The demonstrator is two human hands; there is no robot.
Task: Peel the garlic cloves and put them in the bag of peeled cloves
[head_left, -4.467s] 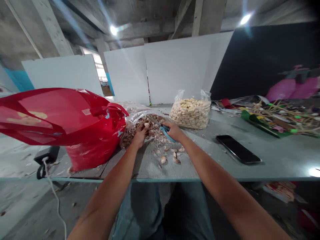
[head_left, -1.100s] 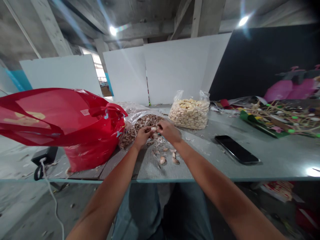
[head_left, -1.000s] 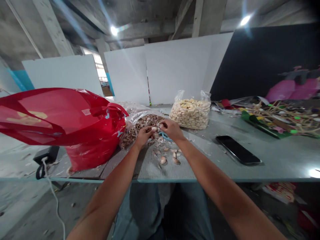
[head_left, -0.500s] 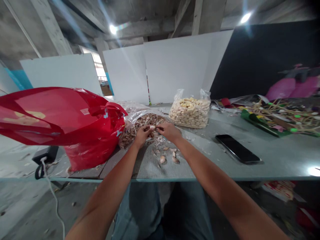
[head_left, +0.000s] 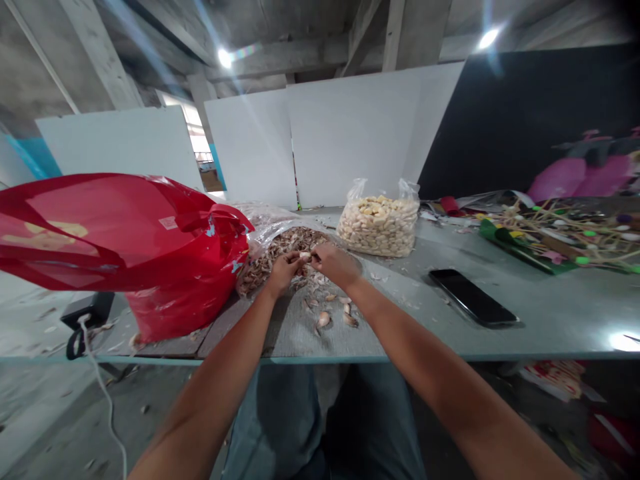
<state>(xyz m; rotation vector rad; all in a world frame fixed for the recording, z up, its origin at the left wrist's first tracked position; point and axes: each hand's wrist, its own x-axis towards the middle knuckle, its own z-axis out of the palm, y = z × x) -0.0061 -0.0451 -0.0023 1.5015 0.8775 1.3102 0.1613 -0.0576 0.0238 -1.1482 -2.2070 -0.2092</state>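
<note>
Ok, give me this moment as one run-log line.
left hand: clove in grip; right hand: at same clove; nearer: loose cloves on table; beyond: clear bag; to right: phone

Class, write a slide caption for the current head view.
Left hand and right hand meet at a clove by brown peelings, near a clear bag of pale cloves.

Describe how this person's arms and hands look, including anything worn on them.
The left hand and right hand are bare, without gloves. The forearms are slim and uncovered, with no sleeve, watch or bracelet showing. Any rings on the fingers are too small to make out.
</note>
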